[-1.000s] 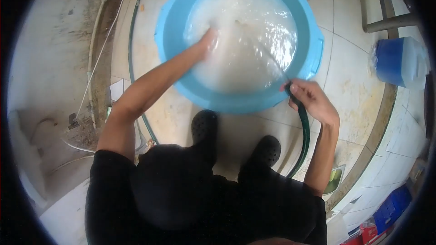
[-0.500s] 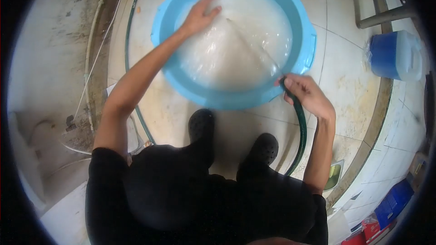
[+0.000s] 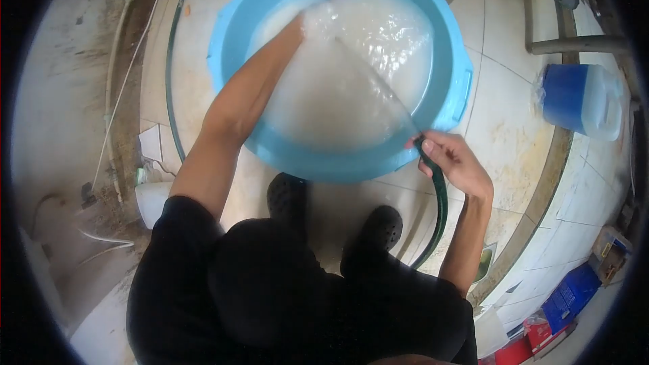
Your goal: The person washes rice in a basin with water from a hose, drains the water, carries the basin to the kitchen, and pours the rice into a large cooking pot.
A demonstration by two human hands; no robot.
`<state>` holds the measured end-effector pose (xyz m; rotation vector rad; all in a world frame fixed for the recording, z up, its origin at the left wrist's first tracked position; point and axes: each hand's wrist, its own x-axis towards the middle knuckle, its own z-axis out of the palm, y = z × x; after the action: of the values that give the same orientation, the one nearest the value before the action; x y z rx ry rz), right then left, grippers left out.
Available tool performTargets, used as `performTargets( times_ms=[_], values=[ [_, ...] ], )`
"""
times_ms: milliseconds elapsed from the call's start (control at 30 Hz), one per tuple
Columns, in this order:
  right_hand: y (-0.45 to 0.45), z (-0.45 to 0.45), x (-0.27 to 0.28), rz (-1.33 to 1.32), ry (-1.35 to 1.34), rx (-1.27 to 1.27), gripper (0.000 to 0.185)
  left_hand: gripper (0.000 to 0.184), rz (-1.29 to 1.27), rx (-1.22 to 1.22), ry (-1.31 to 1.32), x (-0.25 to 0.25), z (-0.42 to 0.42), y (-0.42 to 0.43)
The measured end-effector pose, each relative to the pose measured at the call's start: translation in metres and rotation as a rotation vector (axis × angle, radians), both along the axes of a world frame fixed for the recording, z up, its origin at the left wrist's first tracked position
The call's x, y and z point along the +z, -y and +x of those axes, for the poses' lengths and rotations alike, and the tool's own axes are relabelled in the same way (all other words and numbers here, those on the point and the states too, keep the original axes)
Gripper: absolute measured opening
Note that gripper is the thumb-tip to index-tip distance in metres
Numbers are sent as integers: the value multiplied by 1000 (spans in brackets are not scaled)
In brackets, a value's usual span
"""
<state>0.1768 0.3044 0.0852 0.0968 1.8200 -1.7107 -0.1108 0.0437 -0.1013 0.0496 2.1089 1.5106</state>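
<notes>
A large light-blue plastic tub (image 3: pixel 233 40) holds cloudy whitish water (image 3: pixel 351 88). My left hand (image 3: pixel 302 26) is dipped into this water up to about the wrist, on the tub's far left side, and its fingers are hidden beneath the surface. With my right hand (image 3: pixel 456 162) I grip a green hose (image 3: pixel 439 206) near its end, just over the tub's near right rim. A stream of water (image 3: pixel 378 81) runs from the hose end toward the middle of the tub, and the surface is rippled and foamy there.
The tub stands on a tiled floor (image 3: pixel 503 111), before my dark clogs (image 3: pixel 382 226). To the right is a jug of blue liquid (image 3: pixel 581 98) below a grey pipe (image 3: pixel 581 44). A white container (image 3: pixel 154 203) sits left of my arm. Another green hose section (image 3: pixel 170 74) runs along the left.
My left hand has gone down from above the water into it, and the forearm has shifted right. The right hand still holds the running hose. The view has shifted slightly.
</notes>
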Motion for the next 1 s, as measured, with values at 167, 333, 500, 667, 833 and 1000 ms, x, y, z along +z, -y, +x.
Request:
performTargets(
  times_ms=[167,333,500,667,833,1000],
  values=[
    [1,2,-1,34,-20,-2,31,48,-47,-398,17,9,14,-8],
    [1,2,0,50,-76,18,34,46,-240,-1082,-436,59,80,-5],
    [1,4,-4,51,-55,8,35,64,-884,-1227,-658,114,137,-28],
    [3,2,0,67,-51,20,35,70,-869,-1111,-672,68,116,-24],
    [5,7,0,68,-55,-46,35,76,-793,-863,-500,-2,66,-35],
    [-9,25,12,227,-33,-139,33,82,-514,-605,-183,-21,29,-47]
  ],
)
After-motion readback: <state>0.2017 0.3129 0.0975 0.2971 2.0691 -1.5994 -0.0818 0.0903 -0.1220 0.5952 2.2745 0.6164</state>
